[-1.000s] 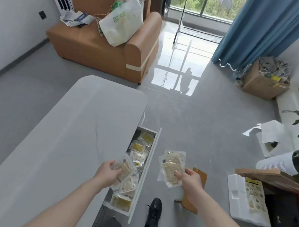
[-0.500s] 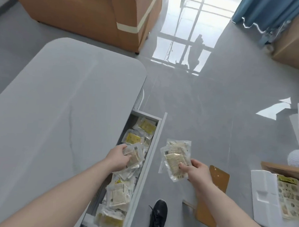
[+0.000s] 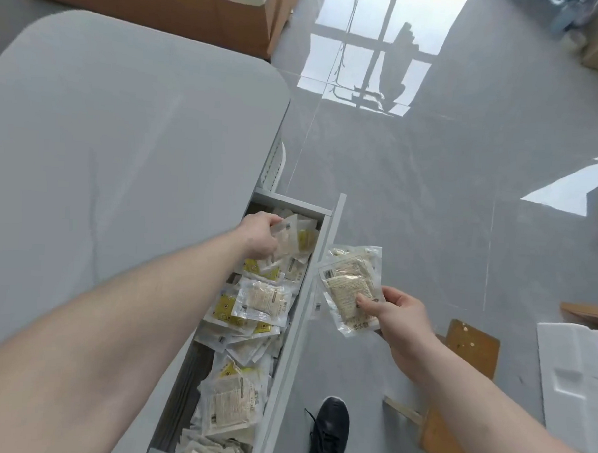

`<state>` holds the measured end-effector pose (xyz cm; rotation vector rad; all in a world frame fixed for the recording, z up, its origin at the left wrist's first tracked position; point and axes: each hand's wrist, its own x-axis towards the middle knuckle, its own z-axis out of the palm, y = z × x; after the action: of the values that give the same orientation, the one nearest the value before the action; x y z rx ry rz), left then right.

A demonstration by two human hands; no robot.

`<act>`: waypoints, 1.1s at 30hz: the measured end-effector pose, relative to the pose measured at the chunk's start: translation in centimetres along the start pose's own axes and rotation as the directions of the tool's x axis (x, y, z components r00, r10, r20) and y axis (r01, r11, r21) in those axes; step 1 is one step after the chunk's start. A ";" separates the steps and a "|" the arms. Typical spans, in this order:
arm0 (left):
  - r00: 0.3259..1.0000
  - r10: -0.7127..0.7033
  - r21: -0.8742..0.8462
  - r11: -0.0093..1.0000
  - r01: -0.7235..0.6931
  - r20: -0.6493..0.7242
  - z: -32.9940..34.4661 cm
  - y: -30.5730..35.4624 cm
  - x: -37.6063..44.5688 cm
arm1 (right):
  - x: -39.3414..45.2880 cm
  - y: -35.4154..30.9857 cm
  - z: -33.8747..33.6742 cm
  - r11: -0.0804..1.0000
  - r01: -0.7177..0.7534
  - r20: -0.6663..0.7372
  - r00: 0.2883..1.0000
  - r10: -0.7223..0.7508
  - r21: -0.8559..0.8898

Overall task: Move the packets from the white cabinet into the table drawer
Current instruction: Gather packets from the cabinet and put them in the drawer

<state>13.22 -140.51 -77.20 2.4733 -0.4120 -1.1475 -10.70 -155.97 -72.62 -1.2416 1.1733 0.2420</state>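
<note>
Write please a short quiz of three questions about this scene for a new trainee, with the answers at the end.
1. True or false: the drawer of the table is open.
2. Which hand holds packets outside the drawer, over the floor?
A. left hand
B. right hand
3. Fill in: the left hand holds a packet at the drawer's ____ end, away from the person.

Key
1. True; many packets already lie inside.
2. B; it pinches the held packets.
3. far
</note>
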 end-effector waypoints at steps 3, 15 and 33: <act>0.996 -0.045 0.012 0.999 0.046 -0.079 1.5 -1.6 -0.6 | -0.4 0.9 -0.2 0.999 -0.037 -0.007 0.999 0.037 0.006; 0.978 -0.089 0.131 0.989 0.064 0.191 4.8 -6.5 -3.6 | -2.1 2.2 -1.3 0.983 -0.119 0.078 0.991 0.109 0.137; 0.967 -0.139 -0.775 0.578 0.255 0.215 4.8 -4.6 -12.8 | -1.1 0.6 4.2 0.976 -0.206 0.215 0.959 0.187 0.070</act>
<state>2.01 -132.16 -73.69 1.6506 0.3326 -1.2196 -9.30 -151.85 -72.61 -0.9938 1.1139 0.4503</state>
